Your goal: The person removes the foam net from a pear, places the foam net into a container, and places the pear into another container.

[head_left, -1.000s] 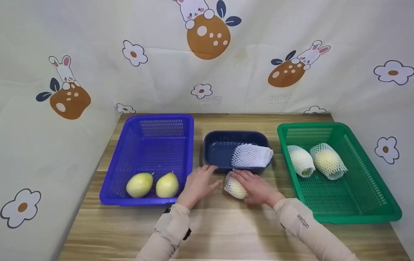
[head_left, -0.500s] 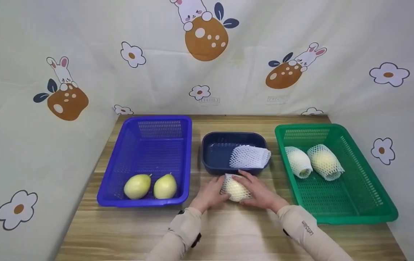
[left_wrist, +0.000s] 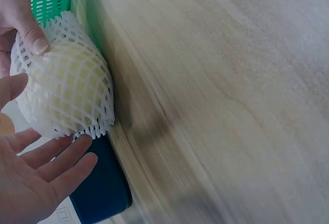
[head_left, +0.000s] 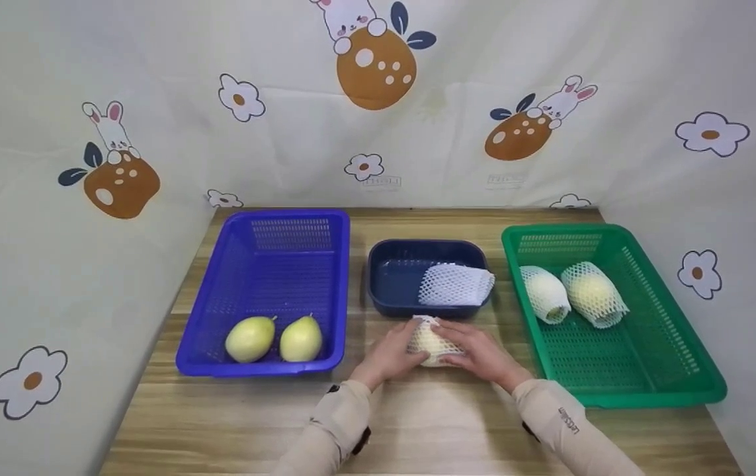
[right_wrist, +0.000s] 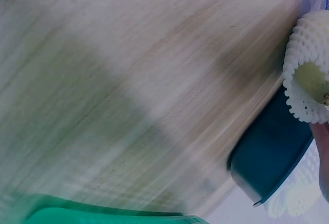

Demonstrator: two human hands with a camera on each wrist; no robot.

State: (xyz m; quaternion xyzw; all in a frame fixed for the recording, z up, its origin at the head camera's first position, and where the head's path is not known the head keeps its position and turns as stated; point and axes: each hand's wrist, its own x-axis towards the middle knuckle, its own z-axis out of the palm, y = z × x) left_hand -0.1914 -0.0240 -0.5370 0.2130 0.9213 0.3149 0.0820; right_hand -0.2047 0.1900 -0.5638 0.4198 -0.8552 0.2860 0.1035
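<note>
A pale yellow-green pear (head_left: 432, 344) in a white foam net sleeve lies on the table, just in front of the navy container. From its left side my left hand (head_left: 391, 354) holds it, fingers along the far side and thumb on the near side. My right hand (head_left: 480, 354) grips the other end, its fingers lying over the netting. In the left wrist view, the netting of the pear (left_wrist: 72, 88) is stretched around the fruit, between both hands. The right wrist view catches the sleeve's open end, with the pear's skin (right_wrist: 311, 80) showing inside.
A blue basket (head_left: 344, 291) at left holds two bare pears (head_left: 301, 339). Flat white foam netting (head_left: 454, 285) lies across the navy container (head_left: 391, 311) behind the hands. At right, two netted pears (head_left: 594, 295) lie in a green basket (head_left: 649, 400).
My left hand, earlier apart from the pear near the navy container, has come right and down onto it. My right hand has shifted slightly to the right, its fingers moving along the netting.
</note>
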